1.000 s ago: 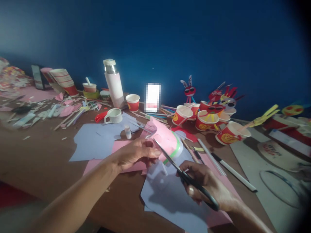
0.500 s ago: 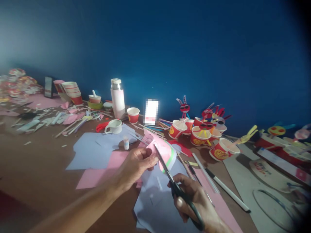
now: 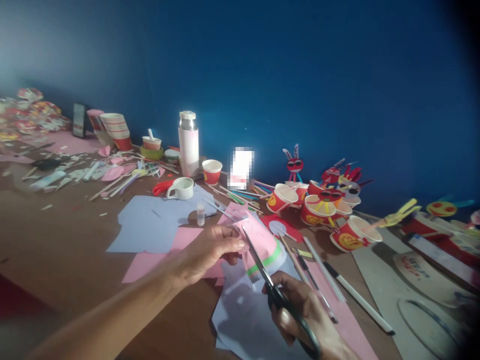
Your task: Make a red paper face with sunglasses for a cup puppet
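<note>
My right hand (image 3: 296, 315) grips black-handled scissors (image 3: 258, 260), their blades pointing up and away to the left. The blade tips lie against a small pink paper piece (image 3: 243, 245), which my left hand (image 3: 217, 245) pinches between thumb and fingers. Behind the blades lies a larger pink paper (image 3: 264, 240) with a green stripe along its curved edge. Whether the two pink papers are joined, I cannot tell. Under my hands spreads light blue paper (image 3: 243, 325), and more pink paper (image 3: 150, 265) lies below my left wrist.
A white mug (image 3: 182, 188), a small clear vial (image 3: 201, 215) and a pink-white flask (image 3: 188, 150) stand beyond my left hand. Red paper cups (image 3: 356, 235) with paper figures stand at the right. Pens and a marker (image 3: 360, 300) lie near my right hand. Paper scraps (image 3: 90, 172) litter the left.
The whole scene has shifted slightly right in view as the camera turned. The green-striped pink paper shows more of its face. Both hands keep their grip on the paper and scissors.
</note>
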The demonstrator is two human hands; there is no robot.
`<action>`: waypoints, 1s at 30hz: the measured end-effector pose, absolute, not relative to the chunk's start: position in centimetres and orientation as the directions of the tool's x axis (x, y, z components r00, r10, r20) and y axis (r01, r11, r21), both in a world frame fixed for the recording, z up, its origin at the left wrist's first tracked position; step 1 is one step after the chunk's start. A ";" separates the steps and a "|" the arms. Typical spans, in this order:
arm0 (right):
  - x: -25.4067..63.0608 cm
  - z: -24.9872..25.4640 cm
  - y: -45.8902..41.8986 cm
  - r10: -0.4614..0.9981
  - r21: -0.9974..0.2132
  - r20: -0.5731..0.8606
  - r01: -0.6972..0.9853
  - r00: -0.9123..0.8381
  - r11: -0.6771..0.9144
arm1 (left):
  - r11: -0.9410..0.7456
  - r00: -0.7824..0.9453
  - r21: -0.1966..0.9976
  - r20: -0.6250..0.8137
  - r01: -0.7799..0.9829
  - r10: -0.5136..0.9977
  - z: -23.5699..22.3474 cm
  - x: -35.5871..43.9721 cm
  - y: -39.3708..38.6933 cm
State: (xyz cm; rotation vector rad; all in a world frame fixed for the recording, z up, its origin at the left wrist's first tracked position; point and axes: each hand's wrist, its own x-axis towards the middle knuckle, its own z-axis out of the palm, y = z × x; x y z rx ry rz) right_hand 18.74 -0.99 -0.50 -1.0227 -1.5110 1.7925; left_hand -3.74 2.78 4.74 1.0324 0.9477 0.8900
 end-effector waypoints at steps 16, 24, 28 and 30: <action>19.5 -0.5 -0.7 0.802 -0.979 -0.202 0.092 -0.562 -0.182 | 0.294 0.453 0.955 -0.253 -0.022 0.855 5.8 -4.4 4.0; 19.5 -0.5 -0.6 0.792 -0.959 -0.274 0.090 -0.545 -0.270 | 0.348 0.453 0.937 -0.306 -0.009 0.837 5.6 -4.6 4.5; 19.4 -0.2 -0.5 0.788 -0.946 -0.314 0.108 -0.529 -0.305 | 0.355 0.472 0.935 -0.310 -0.006 0.826 5.4 -4.7 4.5; 19.3 -0.1 -0.5 0.788 -0.941 -0.331 0.120 -0.520 -0.317 | 0.358 0.483 0.934 -0.308 -0.012 0.819 5.3 -4.8 4.5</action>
